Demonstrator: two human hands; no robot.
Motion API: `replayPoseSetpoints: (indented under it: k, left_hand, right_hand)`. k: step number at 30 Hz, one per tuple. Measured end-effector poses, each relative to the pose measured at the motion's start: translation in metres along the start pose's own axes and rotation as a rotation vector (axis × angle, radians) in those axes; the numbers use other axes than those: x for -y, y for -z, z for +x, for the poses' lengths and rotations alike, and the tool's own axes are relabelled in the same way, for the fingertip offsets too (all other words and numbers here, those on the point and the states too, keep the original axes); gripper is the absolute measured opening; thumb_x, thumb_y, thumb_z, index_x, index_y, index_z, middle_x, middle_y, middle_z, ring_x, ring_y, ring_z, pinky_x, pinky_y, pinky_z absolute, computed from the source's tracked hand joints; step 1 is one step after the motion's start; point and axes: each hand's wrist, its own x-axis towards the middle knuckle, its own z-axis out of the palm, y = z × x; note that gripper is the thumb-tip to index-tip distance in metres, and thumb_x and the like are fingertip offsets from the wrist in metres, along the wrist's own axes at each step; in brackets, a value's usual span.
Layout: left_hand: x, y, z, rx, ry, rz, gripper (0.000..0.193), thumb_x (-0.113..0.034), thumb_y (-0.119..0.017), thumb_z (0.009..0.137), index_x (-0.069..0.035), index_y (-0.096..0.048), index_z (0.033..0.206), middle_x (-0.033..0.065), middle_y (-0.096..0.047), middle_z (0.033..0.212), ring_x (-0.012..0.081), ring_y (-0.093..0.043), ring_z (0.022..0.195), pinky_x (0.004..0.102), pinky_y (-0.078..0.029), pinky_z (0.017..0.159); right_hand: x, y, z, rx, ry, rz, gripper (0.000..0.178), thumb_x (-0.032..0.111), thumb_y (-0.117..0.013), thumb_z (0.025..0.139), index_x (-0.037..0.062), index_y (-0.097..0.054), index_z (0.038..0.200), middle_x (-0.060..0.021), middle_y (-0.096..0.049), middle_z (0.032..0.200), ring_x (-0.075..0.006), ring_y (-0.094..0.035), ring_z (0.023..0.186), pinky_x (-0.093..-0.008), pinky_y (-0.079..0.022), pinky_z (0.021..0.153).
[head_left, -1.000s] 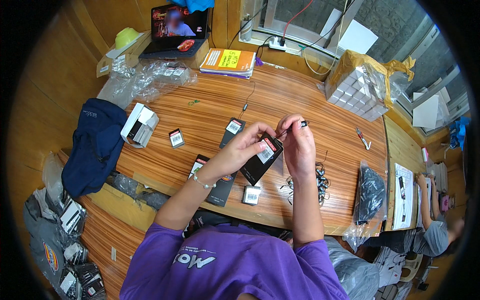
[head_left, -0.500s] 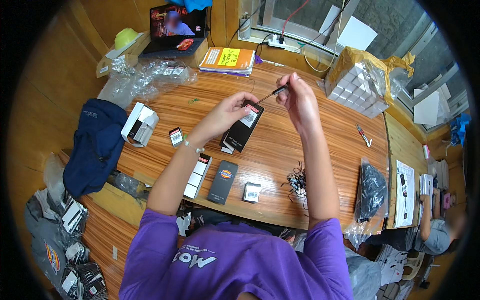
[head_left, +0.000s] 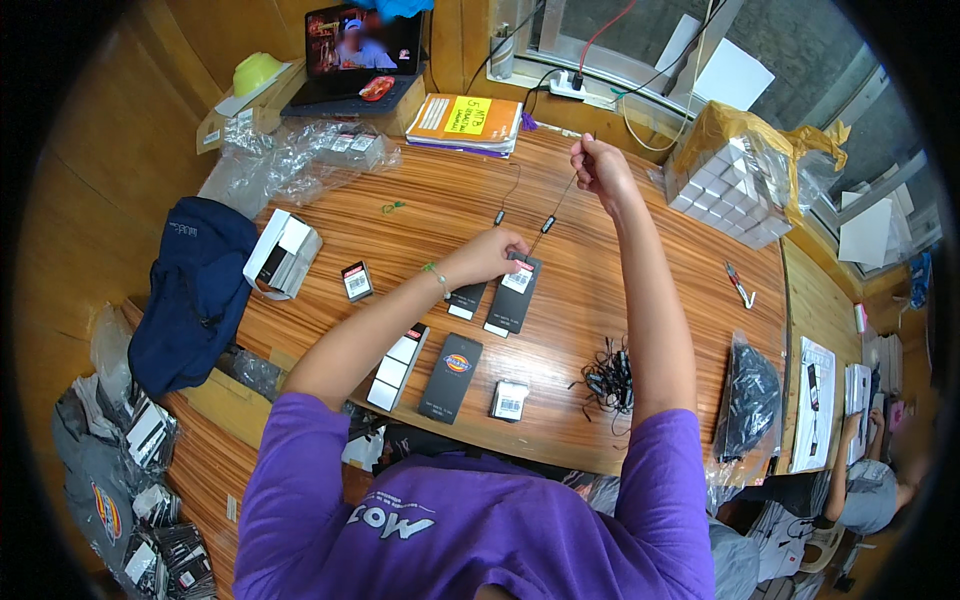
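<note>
Pinching cord (head_left: 547,225) in right fingers (head_left: 586,158), tag (head_left: 512,303) in left fingers (head_left: 513,243), on the counter (head_left: 430,205) beside second tag (head_left: 466,300), near card stack (head_left: 509,400) and tangled cords (head_left: 609,378); no longer overlapping second tag as before.

Laptop (head_left: 363,42), one, screen lit, at the far left of the table; small red item (head_left: 377,89) on it. Bowl (head_left: 257,72), yellow-green, beside the laptop. Notebooks (head_left: 465,118), stacked, orange cover uppermost, yellow label. Bag (head_left: 195,295), dark blue cloth, at the table's left edge. Power strip (head_left: 567,90), white, below the window (head_left: 640,50); red cable (head_left: 608,30) rising from it. Snips (head_left: 740,286), red and white, toward the right edge. Chair (head_left: 825,548), pale, lower right.
</note>
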Motion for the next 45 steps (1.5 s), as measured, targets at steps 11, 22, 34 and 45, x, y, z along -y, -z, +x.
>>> replayPoseSetpoints:
  k: [11, 22, 34, 45]
  left_hand:
    - [0.013, 0.045, -0.033, -0.01, -0.022, 0.391, 0.039, -0.024, -0.066, 0.077, -0.012, -0.058, 0.113, 0.008, -0.05, 0.117, 0.0277, -0.039, 0.116, 0.0384, -0.032, 0.099]
    - [0.029, 0.04, -0.066, 0.054, -0.112, 0.482, 0.06, -0.025, -0.074, 0.067, -0.016, -0.053, 0.122, 0.0084, -0.036, 0.138, 0.029, -0.03, 0.127, 0.0439, -0.023, 0.106]
    - [0.034, 0.035, -0.067, 0.021, -0.154, 0.475, 0.058, -0.028, -0.073, 0.068, -0.016, -0.053, 0.122, 0.0081, -0.037, 0.136, 0.0296, -0.03, 0.126, 0.0461, -0.024, 0.104]
    - [0.011, 0.041, -0.061, 0.033, -0.09, 0.391, 0.059, -0.031, -0.072, 0.07, -0.024, -0.051, 0.125, 0.0144, -0.029, 0.14, 0.0341, -0.023, 0.13, 0.0473, -0.021, 0.106]
  right_hand:
    - [-0.058, 0.003, 0.044, -0.274, -0.071, -0.432, 0.031, 0.022, -0.058, 0.085, 0.0023, -0.052, 0.109, -0.0068, -0.057, 0.072, -0.0193, -0.053, 0.054, -0.0324, -0.044, 0.049]
    - [-0.087, -0.055, -0.114, 0.108, 0.462, -1.409, 0.038, 0.032, -0.062, 0.079, 0.0084, -0.059, 0.108, -0.0123, -0.052, 0.114, -0.0283, -0.047, 0.105, -0.0444, -0.041, 0.083]
    - [-0.094, -0.062, -0.139, 0.072, 0.515, -1.401, 0.044, 0.033, -0.062, 0.078, 0.0108, -0.055, 0.116, -0.0113, -0.048, 0.119, -0.0277, -0.044, 0.108, -0.0456, -0.037, 0.085]
    - [-0.101, 0.011, -0.05, -0.266, 0.402, -1.412, 0.026, 0.023, -0.055, 0.084, 0.0175, -0.06, 0.109, -0.008, -0.052, 0.111, -0.0273, -0.048, 0.103, -0.0465, -0.041, 0.08]
